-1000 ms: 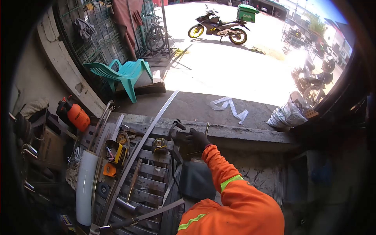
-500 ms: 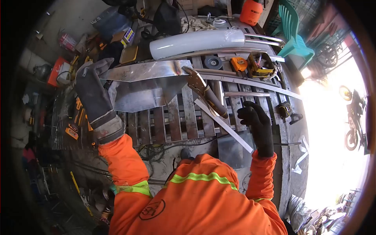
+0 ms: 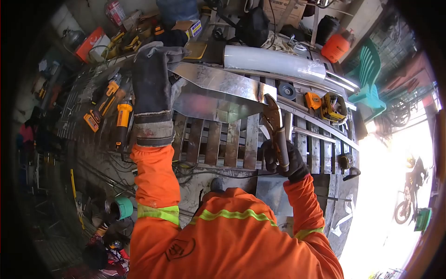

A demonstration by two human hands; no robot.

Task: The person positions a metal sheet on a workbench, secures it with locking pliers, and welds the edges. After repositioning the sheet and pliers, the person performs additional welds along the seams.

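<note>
My left hand [image 3: 155,79], in a thick dark leather welding glove, grips the left end of a bent sheet metal piece [image 3: 218,100]; its fingertips are partly hidden. The shiny metal has an angled fold and a dark heat mark near its right end. Locking pliers [image 3: 277,128] have their jaws on that right end. My right hand [image 3: 290,160], in a thin black glove, is closed round the pliers' handles.
A slatted metal table [image 3: 213,144] lies under the work. Beyond are a white cylinder [image 3: 274,61], a grinding disc [image 3: 287,90], an orange tape measure [image 3: 312,100] and a yellow container [image 3: 333,107]. Yellow power tools [image 3: 122,118] lie left; a cable [image 3: 218,173] runs along the near edge.
My right hand has moved from open beside the pliers to closed round their handles. My left hand still holds the sheet metal. The whole view has shifted.
</note>
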